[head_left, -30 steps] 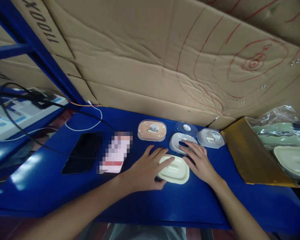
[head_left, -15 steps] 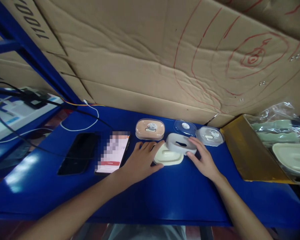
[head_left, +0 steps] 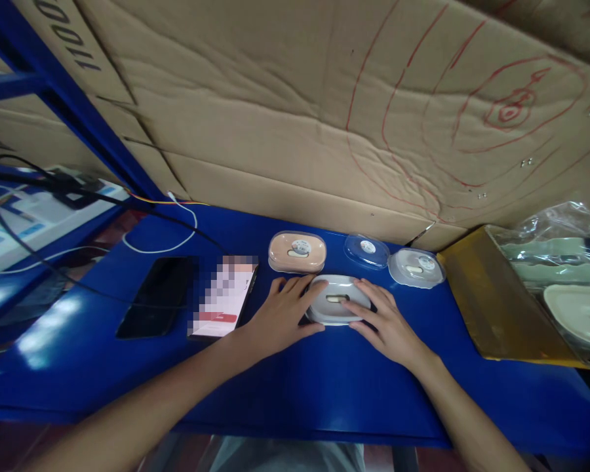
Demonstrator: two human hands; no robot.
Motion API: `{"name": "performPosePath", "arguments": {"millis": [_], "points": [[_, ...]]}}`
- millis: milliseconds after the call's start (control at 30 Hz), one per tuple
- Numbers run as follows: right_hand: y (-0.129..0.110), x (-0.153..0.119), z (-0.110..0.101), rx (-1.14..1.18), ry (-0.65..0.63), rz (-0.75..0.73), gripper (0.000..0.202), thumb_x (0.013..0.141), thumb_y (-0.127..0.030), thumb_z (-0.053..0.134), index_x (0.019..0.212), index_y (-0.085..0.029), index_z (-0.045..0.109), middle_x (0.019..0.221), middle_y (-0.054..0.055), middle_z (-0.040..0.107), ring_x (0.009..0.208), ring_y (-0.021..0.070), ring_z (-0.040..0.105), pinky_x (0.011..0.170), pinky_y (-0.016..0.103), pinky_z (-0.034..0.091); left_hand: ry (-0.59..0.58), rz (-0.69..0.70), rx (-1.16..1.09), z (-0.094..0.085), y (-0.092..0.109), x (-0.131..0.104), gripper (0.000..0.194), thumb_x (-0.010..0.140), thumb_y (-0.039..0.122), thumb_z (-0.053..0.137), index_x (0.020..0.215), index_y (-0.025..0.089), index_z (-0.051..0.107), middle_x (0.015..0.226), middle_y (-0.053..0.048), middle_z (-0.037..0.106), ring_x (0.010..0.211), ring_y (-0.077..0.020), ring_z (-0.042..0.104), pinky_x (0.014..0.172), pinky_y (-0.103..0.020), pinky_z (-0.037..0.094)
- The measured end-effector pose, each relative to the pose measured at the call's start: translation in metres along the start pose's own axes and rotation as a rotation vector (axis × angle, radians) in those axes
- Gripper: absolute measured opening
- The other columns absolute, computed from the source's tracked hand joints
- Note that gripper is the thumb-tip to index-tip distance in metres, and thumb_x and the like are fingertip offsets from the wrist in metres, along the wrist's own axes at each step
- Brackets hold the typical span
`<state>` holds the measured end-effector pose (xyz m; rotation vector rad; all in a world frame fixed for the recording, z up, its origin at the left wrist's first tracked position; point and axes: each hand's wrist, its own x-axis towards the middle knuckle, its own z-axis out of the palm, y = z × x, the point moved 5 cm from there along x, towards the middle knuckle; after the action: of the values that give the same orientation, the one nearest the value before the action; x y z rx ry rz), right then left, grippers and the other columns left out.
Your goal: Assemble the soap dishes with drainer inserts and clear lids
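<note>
A grey oval cover [head_left: 332, 309] with a slot lies flat on the blue table, over a cream base that shows through the slot. My left hand [head_left: 285, 314] grips its left end between thumb and fingers. On the right end, my right hand [head_left: 383, 321] has its fingers on the top and edge. Behind stand a peach oval case [head_left: 288, 257] under a clear lid, a clear lid [head_left: 366, 252] with a round label, and a grey case [head_left: 415, 270] under another clear lid.
A phone with a lit screen [head_left: 226, 298] and a dark phone [head_left: 155, 298] lie to the left, near cables. At the right, an open cardboard box [head_left: 496, 308] holds green and cream parts. Cardboard [head_left: 255, 131] walls the back of the table [head_left: 295, 393].
The grey cover has moved left and down onto the cream base. My right hand moved left with it, and my left hand now touches its left end.
</note>
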<state>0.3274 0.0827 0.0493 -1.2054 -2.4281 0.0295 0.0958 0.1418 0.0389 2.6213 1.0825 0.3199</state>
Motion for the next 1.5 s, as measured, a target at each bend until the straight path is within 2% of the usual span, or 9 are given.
{"name": "performPosePath", "arguments": {"millis": [300,433,567,733,833,1000,1100,1200,1500], "points": [[0.007,-0.004,-0.001,0.009,-0.074,-0.018,0.053,0.11,-0.04,0.061,0.162,-0.036,0.051,0.178,0.013,0.036,0.162,0.0334,0.041,0.123,0.061,0.044,0.009,0.083,0.067,0.001,0.007,-0.002,0.074,0.099,0.045,0.078,0.164,0.025,0.047,0.174,-0.022,0.038,0.149,-0.0427,0.05,0.117,-0.063,0.037],[0.036,0.0,0.004,0.022,0.006,0.179,0.057,0.115,-0.045,0.042,0.171,-0.035,0.036,0.175,0.01,0.043,0.163,0.0317,0.039,0.126,0.061,0.04,0.013,0.085,0.04,0.0,0.009,-0.003,0.062,0.101,0.037,0.076,0.158,0.025,0.054,0.17,-0.021,0.044,0.146,-0.0419,0.053,0.117,-0.064,0.037],[0.065,0.005,0.014,-0.143,0.094,0.412,0.064,0.114,-0.048,0.045,0.173,-0.029,0.03,0.175,0.015,0.041,0.164,0.0394,0.033,0.127,0.071,0.03,0.027,0.111,0.008,-0.003,0.008,-0.004,0.059,0.101,0.032,0.074,0.157,0.026,0.055,0.169,-0.019,0.045,0.15,-0.0413,0.05,0.12,-0.065,0.034],[0.067,0.003,0.01,-0.147,0.095,0.371,0.059,0.109,-0.047,0.057,0.165,-0.031,0.044,0.159,0.016,0.058,0.152,0.0391,0.048,0.125,0.07,0.031,-0.011,0.128,-0.03,-0.009,0.004,-0.005,0.06,0.098,0.035,0.075,0.155,0.028,0.056,0.168,-0.018,0.047,0.153,-0.0421,0.047,0.122,-0.066,0.031],[0.067,0.0,0.005,-0.135,0.087,0.358,0.059,0.107,-0.048,0.061,0.162,-0.031,0.048,0.166,0.016,0.05,0.158,0.0408,0.041,0.126,0.07,0.031,-0.046,0.087,-0.088,-0.012,0.001,-0.003,0.064,0.094,0.036,0.08,0.154,0.03,0.057,0.167,-0.013,0.051,0.151,-0.0408,0.051,0.123,-0.063,0.034],[0.075,-0.002,0.005,0.024,0.129,0.448,0.059,0.106,-0.053,0.062,0.159,-0.028,0.052,0.164,0.017,0.054,0.153,0.0382,0.051,0.124,0.067,0.041,-0.082,-0.064,-0.222,-0.017,-0.006,-0.002,0.092,0.09,0.028,0.084,0.167,0.033,0.035,0.169,-0.009,0.051,0.152,-0.0373,0.052,0.12,-0.055,0.042],[0.069,-0.003,-0.002,0.202,0.195,0.423,0.052,0.109,-0.048,0.06,0.157,-0.029,0.054,0.161,0.015,0.059,0.153,0.032,0.053,0.124,0.058,0.046,-0.084,-0.125,-0.297,-0.017,-0.01,-0.001,0.104,0.087,0.024,0.085,0.171,0.034,0.025,0.171,-0.011,0.049,0.152,-0.0386,0.051,0.119,-0.057,0.042],[0.047,-0.003,-0.005,0.286,0.115,0.281,0.054,0.108,-0.044,0.061,0.16,-0.031,0.051,0.163,0.013,0.057,0.153,0.0307,0.052,0.123,0.054,0.049,-0.086,-0.144,-0.383,-0.014,-0.012,0.0,0.113,0.085,0.021,0.086,0.173,0.035,0.017,0.169,-0.013,0.051,0.151,-0.0385,0.052,0.12,-0.059,0.042],[-0.003,0.001,0.006,0.127,-0.054,0.045,0.068,0.103,-0.039,0.069,0.166,-0.031,0.043,0.168,0.014,0.051,0.158,0.0363,0.045,0.12,0.061,0.051,-0.101,-0.11,-0.475,-0.012,-0.01,-0.001,0.115,0.086,0.022,0.085,0.174,0.039,0.013,0.172,-0.013,0.046,0.157,-0.0389,0.046,0.123,-0.066,0.037]]}}
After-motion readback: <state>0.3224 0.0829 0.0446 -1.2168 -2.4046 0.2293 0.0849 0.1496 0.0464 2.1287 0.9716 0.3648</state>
